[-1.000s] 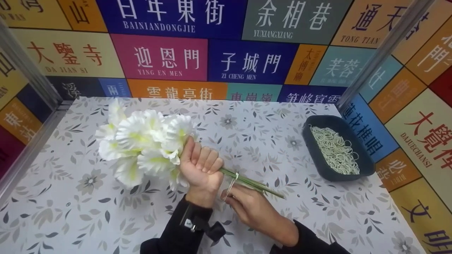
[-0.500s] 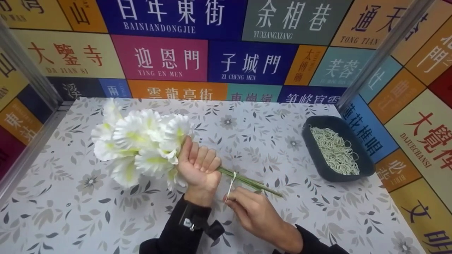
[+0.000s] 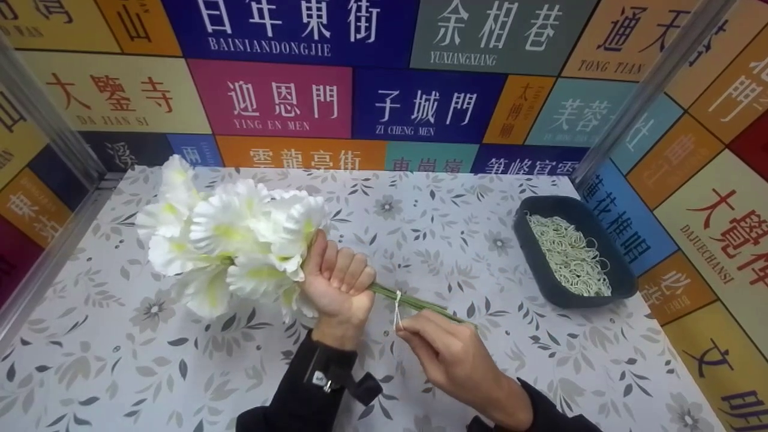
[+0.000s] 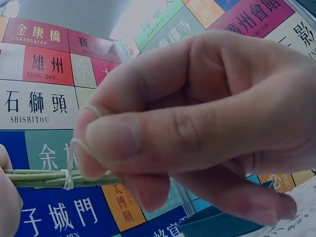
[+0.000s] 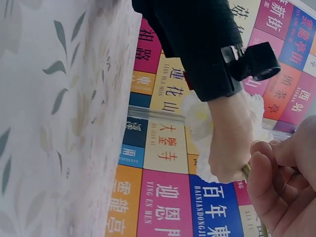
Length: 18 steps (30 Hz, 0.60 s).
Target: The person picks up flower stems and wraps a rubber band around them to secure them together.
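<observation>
A bunch of white artificial flowers (image 3: 234, 234) with yellow-green centres points left over the table. My left hand (image 3: 339, 282) grips its green stems (image 3: 420, 301) just below the blooms. A pale rubber band (image 3: 397, 309) loops round the stems to the right of that fist. Between thumb and forefinger, my right hand (image 3: 456, 357) pinches the band's free end and draws it toward me. In the left wrist view the right hand (image 4: 197, 113) is large in front, and the band (image 4: 69, 178) is wrapped on the stems. The right wrist view shows the left hand (image 5: 232, 143) before the blooms.
A dark tray (image 3: 543, 294) at the table's right side holds many pale rubber bands (image 3: 567, 255). The table (image 3: 144, 372) has a leaf-patterned cover. Panels with coloured signs (image 3: 273, 99) stand at the back and sides, joined by metal posts (image 3: 651, 90).
My right hand has shifted right and a little down, still pinching the rubber band. The blooms have tilted slightly left and up; my left hand keeps its grip.
</observation>
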Available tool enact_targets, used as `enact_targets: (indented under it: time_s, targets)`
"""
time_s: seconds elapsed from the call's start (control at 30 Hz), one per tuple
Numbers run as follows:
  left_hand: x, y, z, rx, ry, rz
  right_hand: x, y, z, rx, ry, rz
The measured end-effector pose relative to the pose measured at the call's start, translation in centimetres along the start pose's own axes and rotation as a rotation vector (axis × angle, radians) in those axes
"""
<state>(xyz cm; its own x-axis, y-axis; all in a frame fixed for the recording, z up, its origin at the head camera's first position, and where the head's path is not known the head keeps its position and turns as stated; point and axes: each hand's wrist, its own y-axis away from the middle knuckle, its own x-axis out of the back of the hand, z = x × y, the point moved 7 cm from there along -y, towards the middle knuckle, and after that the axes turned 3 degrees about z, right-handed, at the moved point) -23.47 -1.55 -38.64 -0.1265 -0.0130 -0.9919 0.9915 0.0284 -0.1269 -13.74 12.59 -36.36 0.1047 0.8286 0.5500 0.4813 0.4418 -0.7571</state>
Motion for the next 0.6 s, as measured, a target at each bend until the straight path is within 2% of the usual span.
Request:
enact_targets:
  time_s: [0.23, 0.4, 0.6]
  targets:
    - [0.0, 0.1, -0.4, 0.002, -0.062, -0.041, 1.6, -0.5, 0.3, -0.005, 0.034, 0.034]
    - [-0.4, 0.2, -0.7, 0.021, -0.077, -0.095, 2.6, -0.8, 1.0, -0.059, 0.07, 0.027]
    - [-0.6, 0.4, -0.8, 0.029, -0.096, -0.108, 3.8, -1.0, 1.9, -0.118, 0.134, 0.037]
